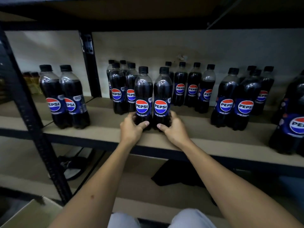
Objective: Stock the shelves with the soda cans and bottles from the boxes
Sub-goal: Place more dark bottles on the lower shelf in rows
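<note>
We have our left hand (131, 129) wrapped round the base of one dark plastic Pepsi bottle with a black cap (143, 97) and our right hand (175, 129) wrapped round its twin (162, 97) — both upright, side by side and touching, near the front edge of the tan board shelf in its black metal frame (102, 129). More of the same bottles stand behind and to either side — a pair at left (64, 97), a cluster at right (235, 99).
</note>
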